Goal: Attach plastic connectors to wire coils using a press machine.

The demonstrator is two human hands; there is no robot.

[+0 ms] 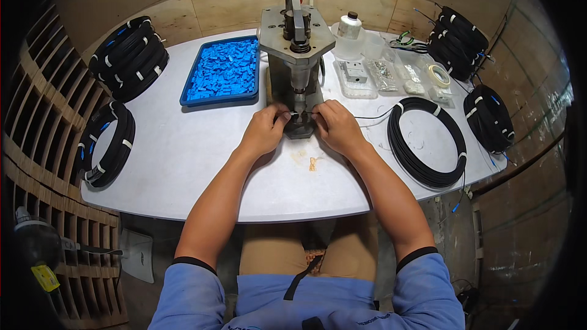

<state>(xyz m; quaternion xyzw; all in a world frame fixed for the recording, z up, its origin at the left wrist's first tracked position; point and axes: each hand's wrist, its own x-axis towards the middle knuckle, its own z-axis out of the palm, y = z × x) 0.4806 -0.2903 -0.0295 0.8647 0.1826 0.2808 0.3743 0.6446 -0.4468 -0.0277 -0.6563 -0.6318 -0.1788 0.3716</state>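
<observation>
A grey metal bench press [298, 64] stands at the middle of the table, its ram pointing down at a small base. At the left of that base is my left hand [266, 128], its thumb and finger pinched on something too small to make out. My right hand [338, 125] is closed on a thin black cable [374, 117] at the base's right side. The cable runs right to a large black cable coil [396, 140] tied with white bands. The cable's tip under the ram is hard to see.
A blue tray [186, 99] of small blue parts sits left of the press. Stacked black coils [131, 61] stand at the far left, with another coil [125, 146] nearer. On the right are a white bottle [350, 26], clear trays [358, 90], a tape roll [439, 75] and more coils [457, 43].
</observation>
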